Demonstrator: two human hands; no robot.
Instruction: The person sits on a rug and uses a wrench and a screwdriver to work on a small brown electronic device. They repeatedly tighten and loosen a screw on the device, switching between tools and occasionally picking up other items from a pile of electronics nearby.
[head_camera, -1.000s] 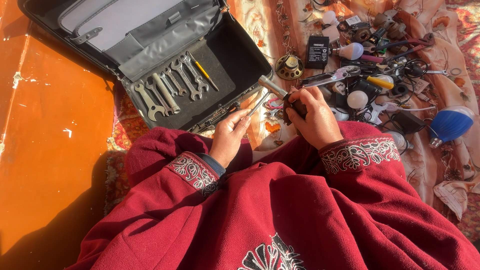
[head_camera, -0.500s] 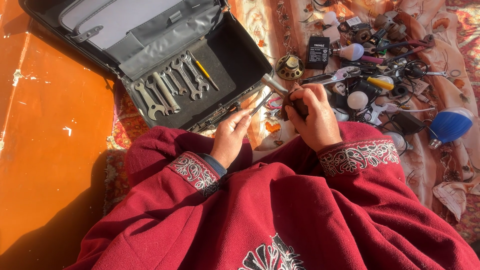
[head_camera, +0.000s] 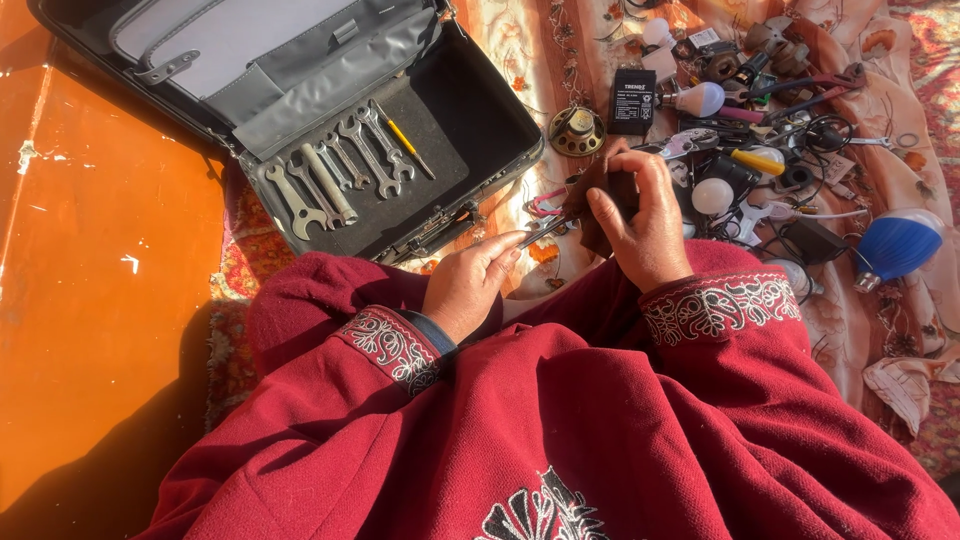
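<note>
We look down from a head camera at our own lap, covered by a dark red embroidered garment (head_camera: 560, 430).

Our left hand (head_camera: 468, 285) sits just above the lap, near the centre of the view. Its fingertips pinch narrowly around the near end of a thin metal tool (head_camera: 545, 231), which points toward 1 o'clock.

Our right hand (head_camera: 640, 225) lies at 3 o'clock from the left hand, close beside it. Its fingers curl shut around a dark brown object (head_camera: 595, 195). What kind of object it is we cannot tell. The far end of the thin tool meets this object.

At 11 o'clock from the hands an open black case (head_camera: 480, 120) lies on an orange floor (head_camera: 90, 280). Inside it, a row of silver spanners (head_camera: 330, 175) rests side by side, with a yellow-handled screwdriver (head_camera: 405, 138) just beside them.

From 12 to 3 o'clock a patterned cloth (head_camera: 880, 330) holds many small parts. Among them are a round speaker (head_camera: 577, 130), a small black box (head_camera: 632, 101), a white bulb (head_camera: 712, 196) and a blue bulb (head_camera: 898, 245).
</note>
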